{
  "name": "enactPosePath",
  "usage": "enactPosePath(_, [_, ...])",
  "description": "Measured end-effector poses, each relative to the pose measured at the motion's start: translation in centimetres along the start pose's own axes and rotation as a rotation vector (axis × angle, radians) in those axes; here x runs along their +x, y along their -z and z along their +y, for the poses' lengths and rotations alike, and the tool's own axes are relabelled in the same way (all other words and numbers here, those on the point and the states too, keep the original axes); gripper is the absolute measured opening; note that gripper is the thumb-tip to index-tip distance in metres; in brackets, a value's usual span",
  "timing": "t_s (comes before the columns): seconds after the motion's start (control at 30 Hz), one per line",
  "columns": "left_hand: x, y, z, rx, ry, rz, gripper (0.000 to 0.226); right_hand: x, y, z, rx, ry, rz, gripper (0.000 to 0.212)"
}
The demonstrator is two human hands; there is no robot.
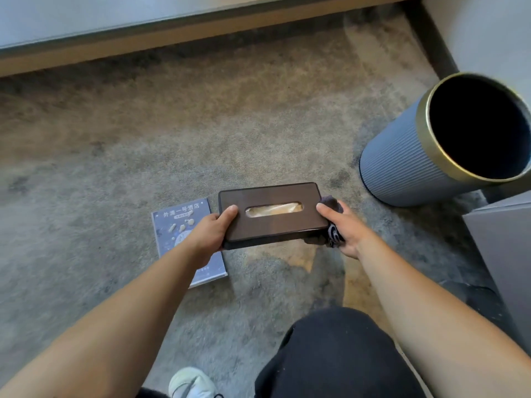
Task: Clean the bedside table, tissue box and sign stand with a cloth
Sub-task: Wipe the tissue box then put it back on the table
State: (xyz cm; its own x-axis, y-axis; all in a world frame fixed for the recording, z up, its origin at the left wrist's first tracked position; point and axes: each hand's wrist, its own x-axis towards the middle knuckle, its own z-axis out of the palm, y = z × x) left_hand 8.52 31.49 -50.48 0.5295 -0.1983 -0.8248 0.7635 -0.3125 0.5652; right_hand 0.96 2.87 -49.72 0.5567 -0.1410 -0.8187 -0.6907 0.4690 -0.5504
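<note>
A dark brown wooden tissue box [273,225], with a slot on top showing tissue, is held above the carpet between both hands. My left hand [211,232] grips its left end, thumb on top. My right hand [346,229] grips the right end and also holds a dark cloth [333,235] bunched against the box's side. The blue sign stand [184,225] lies flat on the carpet under my left hand, partly hidden by my wrist. A grey corner of the bedside table [505,245] shows at the right edge.
A blue ribbed waste bin [402,165] with a gold rim stands on the carpet at the right. A bed base with a wooden edge [172,33] runs along the top. My knee in black trousers [339,357] and a pale shoe [191,383] are at the bottom.
</note>
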Motion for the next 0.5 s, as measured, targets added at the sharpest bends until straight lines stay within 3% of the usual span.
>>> enactPosePath(0.3, [-16.8,2.5,8.8,-0.301,-0.068,-0.202,0.083,-18.1,-5.3,-8.2,0.006,0.228,0.093,0.012])
enactPosePath(0.4, [-23.4,2.2,12.6,-0.319,-0.089,-0.185,0.081,-25.3,-6.8,-11.7,-0.146,0.319,0.259,0.015])
enactPosePath(0.5, [-29.5,1.5,16.4,-0.322,-0.103,-0.176,0.082,-33.0,-7.4,-15.1,-0.489,0.474,0.52,0.026])
